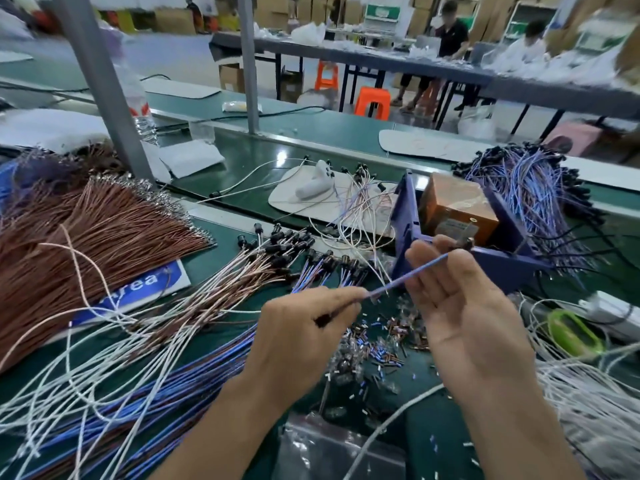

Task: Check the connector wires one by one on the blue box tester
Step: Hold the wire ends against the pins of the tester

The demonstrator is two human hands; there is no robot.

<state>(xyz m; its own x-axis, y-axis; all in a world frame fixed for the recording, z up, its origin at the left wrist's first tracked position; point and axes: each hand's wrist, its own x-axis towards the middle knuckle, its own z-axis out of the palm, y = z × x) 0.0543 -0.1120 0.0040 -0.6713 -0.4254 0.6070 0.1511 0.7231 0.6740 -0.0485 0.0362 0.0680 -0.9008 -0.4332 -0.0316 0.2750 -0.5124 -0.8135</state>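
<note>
The blue box tester point(412, 223) stands open at centre right with an orange-brown block point(457, 209) inside it. One blue connector wire point(408, 277) stretches taut between my hands, in front of the box. My left hand point(304, 327) pinches its near end. My right hand point(460, 299), palm towards me, holds its far end between thumb and fingertips at the box's front edge. The connector at that end is hidden by my fingers.
A bundle of brown wires point(86, 230) lies at left, and wires with black connectors point(294, 251) fan across the middle. Blue wires point(533, 195) pile behind the box. White wires point(588, 393), a green tape roll point(575, 332), and scattered cut bits point(374, 344) lie nearby.
</note>
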